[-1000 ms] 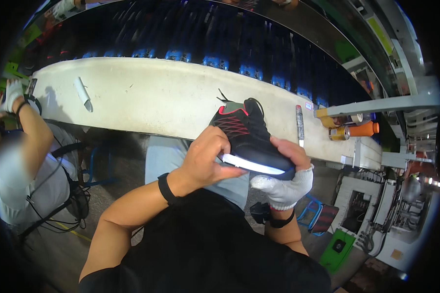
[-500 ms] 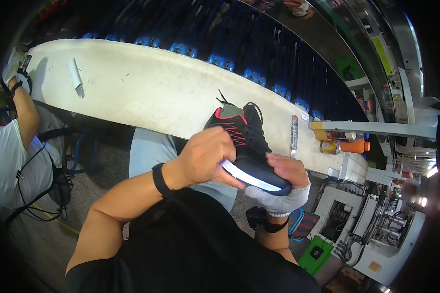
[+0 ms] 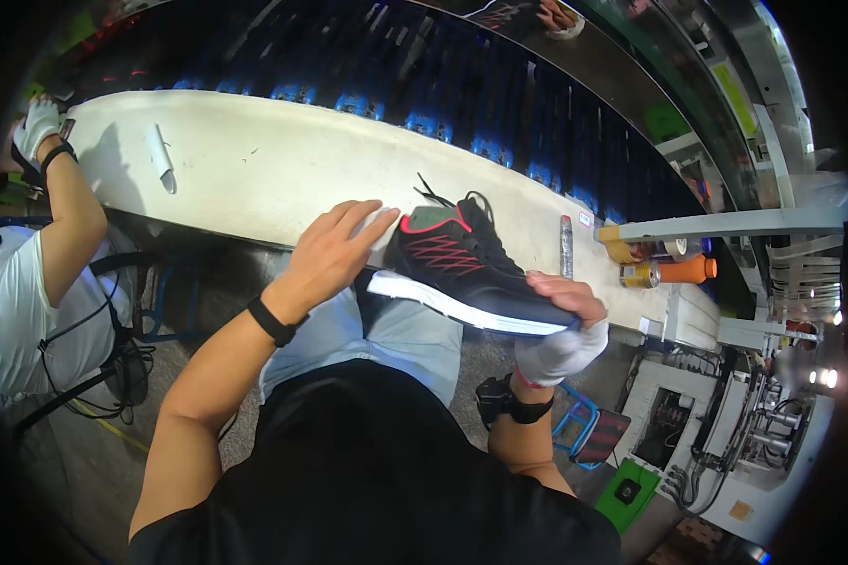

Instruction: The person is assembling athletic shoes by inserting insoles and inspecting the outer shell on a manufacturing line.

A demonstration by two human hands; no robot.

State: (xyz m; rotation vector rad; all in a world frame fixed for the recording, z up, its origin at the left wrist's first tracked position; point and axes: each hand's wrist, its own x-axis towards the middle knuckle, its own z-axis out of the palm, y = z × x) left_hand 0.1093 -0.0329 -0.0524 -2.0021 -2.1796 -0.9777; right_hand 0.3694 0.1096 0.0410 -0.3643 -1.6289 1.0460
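A black sneaker [image 3: 471, 268] with red crossed stitching, a red-edged collar and a white sole is held tilted over the near edge of the bench, its sole facing me. My right hand [image 3: 563, 330], in a white glove with bare fingertips, grips the toe end, fingers over the top. Bare and with its fingers stretched and apart, my left hand [image 3: 334, 252] is beside the heel; whether its fingertips touch the shoe is hard to tell. Loose black laces stick up from the far side of the collar.
On the pale bench [image 3: 254, 179] lie a curved white piece [image 3: 158, 155] and a wrapped tool [image 3: 566, 247]. A can [image 3: 641, 275] and an orange bottle [image 3: 688, 270] are at right. Beyond runs a roller conveyor [image 3: 424, 71]. A co-worker's gloved hand [image 3: 40, 124] is at far left.
My left hand has let go of the sole near the toe and moved left, toward the heel. The shoe has turned so its whole sole side shows, the toe still in my right hand.
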